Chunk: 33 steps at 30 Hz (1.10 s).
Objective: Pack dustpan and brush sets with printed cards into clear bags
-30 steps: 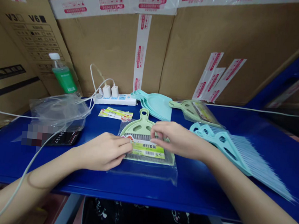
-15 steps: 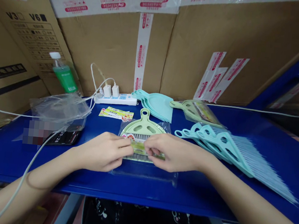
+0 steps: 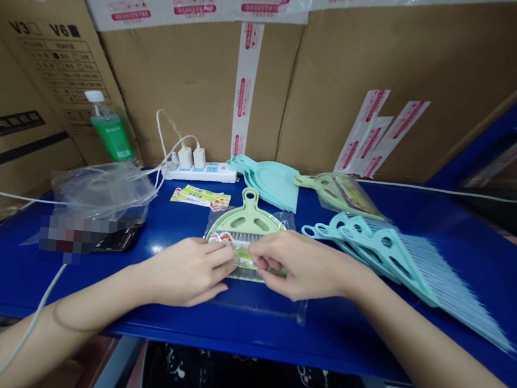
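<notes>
A pale green dustpan (image 3: pixel 247 220) with a small brush lies in a clear plastic bag (image 3: pixel 270 305) on the blue table (image 3: pixel 364 326). A green and yellow label card (image 3: pixel 243 255) sits across the bag's front. My left hand (image 3: pixel 189 271) rests on the bag's left side, fingers pinched at the card's left end. My right hand (image 3: pixel 300 264) lies over the right part, fingers curled and pinching the card near its middle.
Teal brushes (image 3: pixel 394 253) fan out at the right. Teal dustpans (image 3: pixel 271 180) and another bagged green set (image 3: pixel 341 193) lie behind. Spare label cards (image 3: pixel 201 196), a power strip (image 3: pixel 199 170), a green bottle (image 3: pixel 109 128), loose plastic bags (image 3: pixel 101 191) and a phone (image 3: pixel 117 238) stand left. Cardboard boxes (image 3: pixel 343 74) wall the back.
My right hand has slid down from the dustpan's top edge onto the label card and pinched it. My left hand has crept slightly right along the card. The teal brushes have been nudged left.
</notes>
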Each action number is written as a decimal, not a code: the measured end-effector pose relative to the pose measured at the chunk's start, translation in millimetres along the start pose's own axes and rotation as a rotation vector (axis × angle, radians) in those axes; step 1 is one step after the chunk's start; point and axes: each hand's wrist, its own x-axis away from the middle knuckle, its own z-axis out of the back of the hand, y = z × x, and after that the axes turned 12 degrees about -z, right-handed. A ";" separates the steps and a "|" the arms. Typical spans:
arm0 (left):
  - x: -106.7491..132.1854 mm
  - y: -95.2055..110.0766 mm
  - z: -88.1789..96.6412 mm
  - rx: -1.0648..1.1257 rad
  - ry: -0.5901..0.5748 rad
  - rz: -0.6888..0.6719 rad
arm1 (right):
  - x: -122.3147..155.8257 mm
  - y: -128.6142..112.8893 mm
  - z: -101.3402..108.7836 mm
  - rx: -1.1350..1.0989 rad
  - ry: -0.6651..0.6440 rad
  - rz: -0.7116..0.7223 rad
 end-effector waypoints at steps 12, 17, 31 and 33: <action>-0.2 2.2 3.7 -0.003 0.130 -0.066 | -1.7 3.2 -4.7 0.009 -0.056 0.010; 0.8 0.5 2.9 -0.032 0.170 -0.090 | -1.3 3.3 -4.7 0.011 -0.060 0.014; 3.4 -1.8 -1.8 -0.097 0.105 -0.064 | -0.7 4.0 -2.3 0.013 -0.083 0.000; 3.8 -2.3 -0.6 -0.098 0.106 -0.070 | -0.4 3.7 -2.1 0.016 -0.086 -0.002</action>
